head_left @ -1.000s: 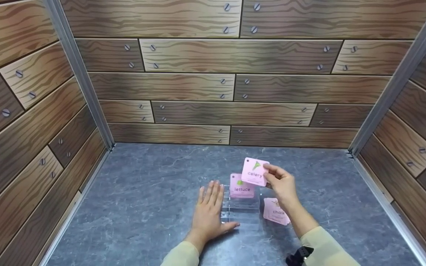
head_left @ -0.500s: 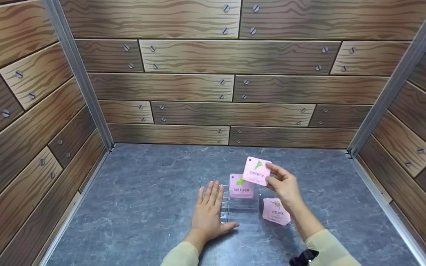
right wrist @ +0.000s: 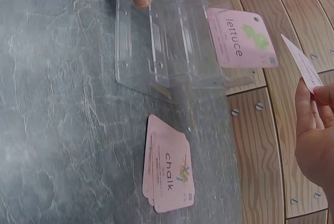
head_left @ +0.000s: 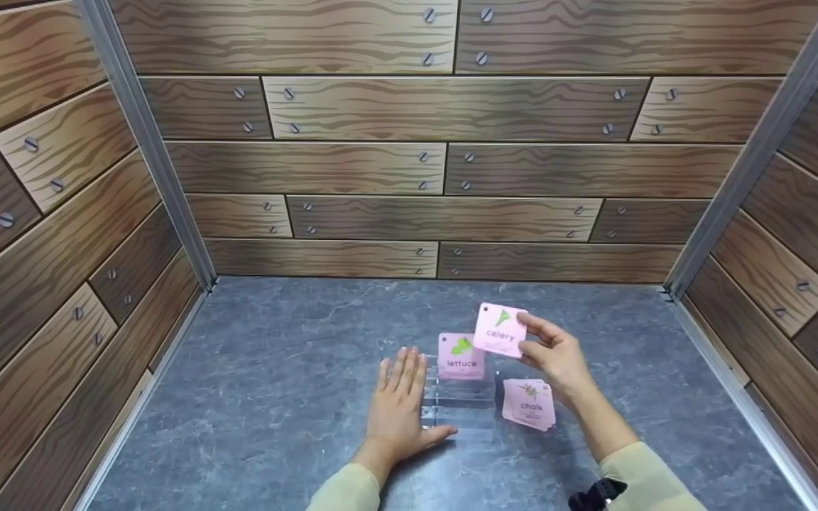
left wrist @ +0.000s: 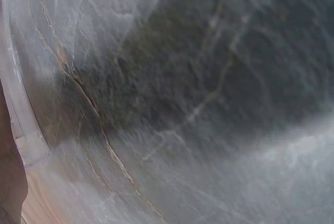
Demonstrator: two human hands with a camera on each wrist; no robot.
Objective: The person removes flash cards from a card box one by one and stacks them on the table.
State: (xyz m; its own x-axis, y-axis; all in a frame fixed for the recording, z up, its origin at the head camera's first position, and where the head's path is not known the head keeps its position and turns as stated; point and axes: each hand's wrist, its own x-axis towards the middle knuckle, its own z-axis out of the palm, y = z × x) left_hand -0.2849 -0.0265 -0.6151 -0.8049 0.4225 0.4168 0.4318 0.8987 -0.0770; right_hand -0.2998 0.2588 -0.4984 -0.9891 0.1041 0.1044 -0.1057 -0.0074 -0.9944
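Observation:
Between thumb and fingers my right hand (head_left: 558,358) pinches the pink celery card (head_left: 500,331), held up off the table and to the right of the lettuce card (head_left: 461,357). That lettuce card stands in the rear tier of a clear plastic stepped rack (right wrist: 172,57). My left hand (head_left: 398,415) rests with straight fingers along the rack's left side, its thumb reaching across the front. In the left wrist view only a sliver of that hand and the rack's edge (left wrist: 34,148) show. Right of the rack lies a small stack of pink cards, the chalk card (head_left: 528,403) on top.
Grey marbled tabletop (head_left: 274,369) spreads around the rack. Wood-patterned panels (head_left: 352,167) enclose the back and both sides, with metal corner posts (head_left: 150,142) at the joins. A black strap (head_left: 597,493) sits by the right sleeve.
My right hand has drifted slightly right with the celery card, uncovering more of the lettuce card. The left hand keeps its place at the rack.

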